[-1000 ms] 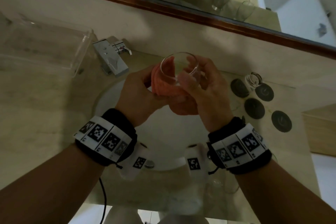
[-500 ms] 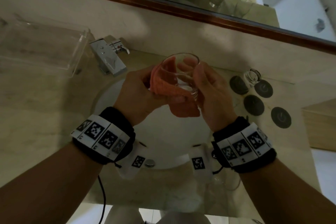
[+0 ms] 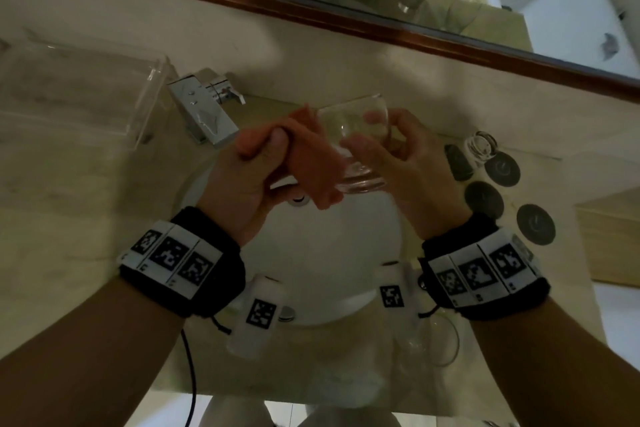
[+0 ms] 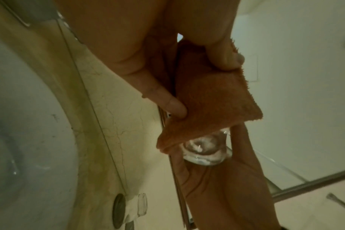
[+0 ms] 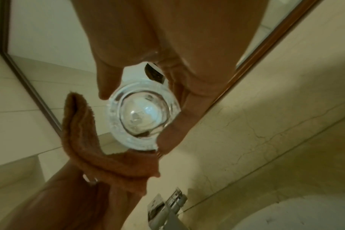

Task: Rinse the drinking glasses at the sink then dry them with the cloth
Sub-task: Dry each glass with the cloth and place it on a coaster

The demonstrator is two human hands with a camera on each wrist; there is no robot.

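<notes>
I am standing at the sink point(image 3: 221, 253), both hands raised above the basin. My right hand point(image 3: 398, 163) holds a clear drinking glass point(image 3: 353, 135), fingers point(image 3: 375, 118) curled round its wall, its mouth tipped toward the back edge of the bench point(image 3: 86, 184). My left hand point(image 3: 249, 170) grips a folded orange cloth point(image 3: 311, 163), thumb pinching it; the cloth lies against the glass's left side and base. The tap point(image 3: 204, 111) stands at the back left of the basin. Another glass point(image 3: 481, 147) sits on the bench to the right, beside dark round coasters point(image 3: 483, 199).

I judge this to be the drying step. Next, I would probably turn the glass against the cloth, keeping a firm hold, since wet glass may slip.
</notes>
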